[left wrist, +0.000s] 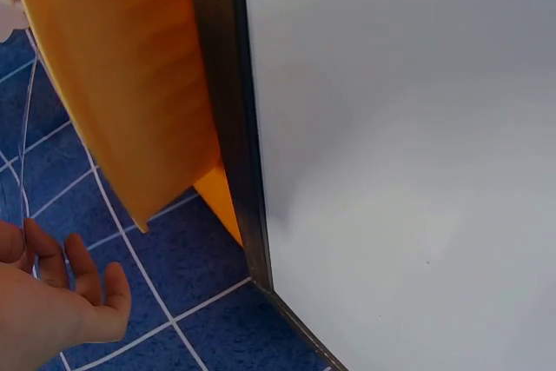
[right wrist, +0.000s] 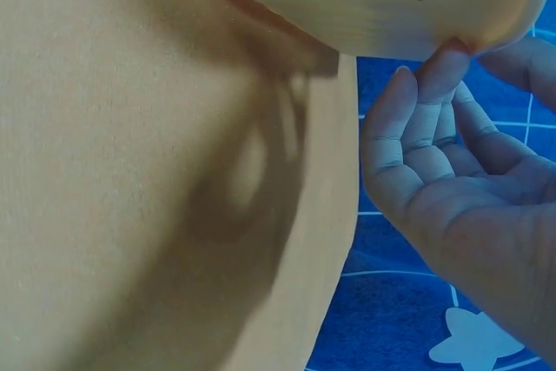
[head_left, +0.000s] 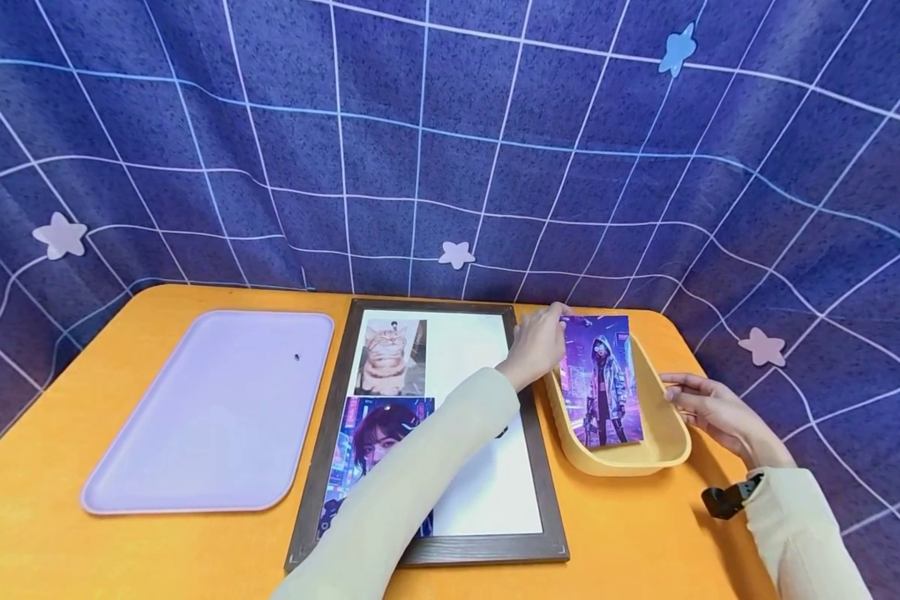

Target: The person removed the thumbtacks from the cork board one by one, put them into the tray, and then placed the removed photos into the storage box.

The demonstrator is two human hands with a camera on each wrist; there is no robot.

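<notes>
My left hand [head_left: 537, 342] pinches the upper left corner of a purple picture card [head_left: 602, 379] showing a hooded figure in a neon city. The card is over the yellow bin [head_left: 663, 450]. In the left wrist view the left hand [left wrist: 61, 301] has curled fingers, and the card shows only as a thin edge. My right hand [head_left: 720, 412] grips the bin's right rim. The right wrist view shows that hand [right wrist: 460, 162] with thumb and fingertips at the rim of the bin [right wrist: 373, 6].
Left of the bin lies a dark-framed whiteboard [head_left: 487, 500] bearing a cat picture [head_left: 392, 358] and a purple portrait picture [head_left: 375, 433], partly hidden by my left sleeve. A lilac tray [head_left: 210, 417] lies farther left on the orange table [head_left: 630, 533]. A blue curtain [head_left: 390, 167] hangs behind.
</notes>
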